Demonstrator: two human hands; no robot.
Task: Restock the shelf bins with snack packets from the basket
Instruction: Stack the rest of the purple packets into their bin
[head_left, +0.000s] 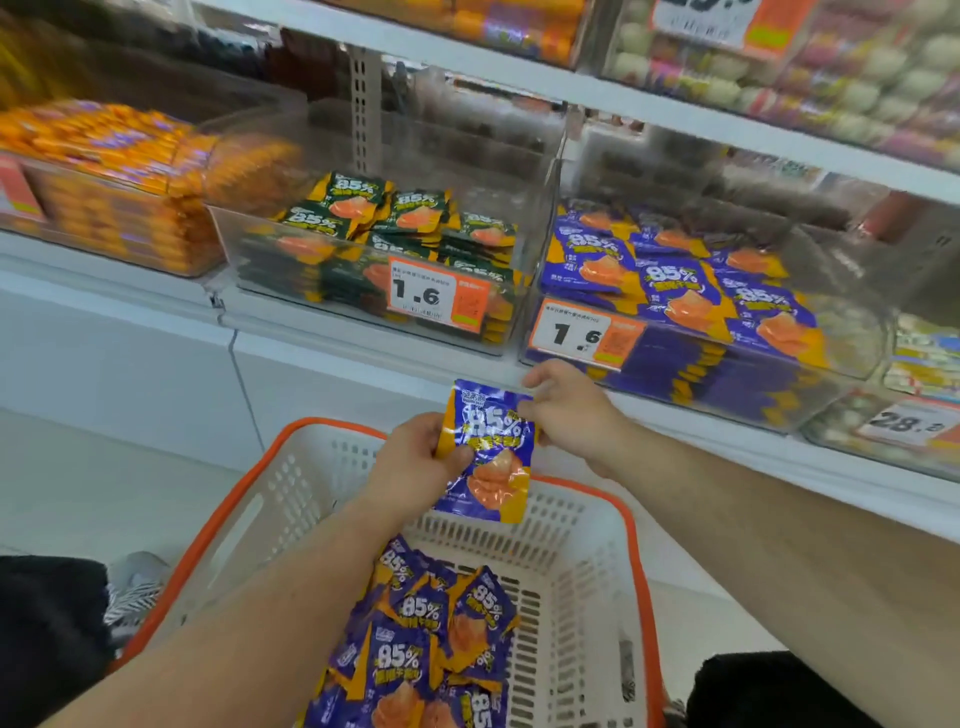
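Left fingers (457, 457): I pinch the purple packet (485, 457) at its left edge, thumb in front, the other fingers hidden behind the foil.
Right fingers (530, 410): I pinch the same packet at its upper right corner; my fingers are curled round the seam.
Packet position: upright, held in the air between my two hands, above the far rim of the basket (582, 530) and just below the shelf edge (363, 358).
Risk, wrong bin: the green-packet bin (363, 291) stands just beside the purple-packet bin (753, 374); a careless reach to the left would mix the stock.
Risk, slip: both pinches sit on thin foil edges; I judge that letting go with one hand too early could let the packet swing or drop back into the basket.
Risk, price tag: the "1.6" tag (579, 335) hangs on the purple bin's front wall, directly above my right hand; a low lift could knock it.
Left hand (415, 462): back of the hand toward me, forearm rising from lower left over the basket.
Right hand (569, 410): knuckles up, wrist bent inward, forearm coming in from the lower right.
Remaining stock: more purple packets (415, 649) lie heaped in the basket's near end.
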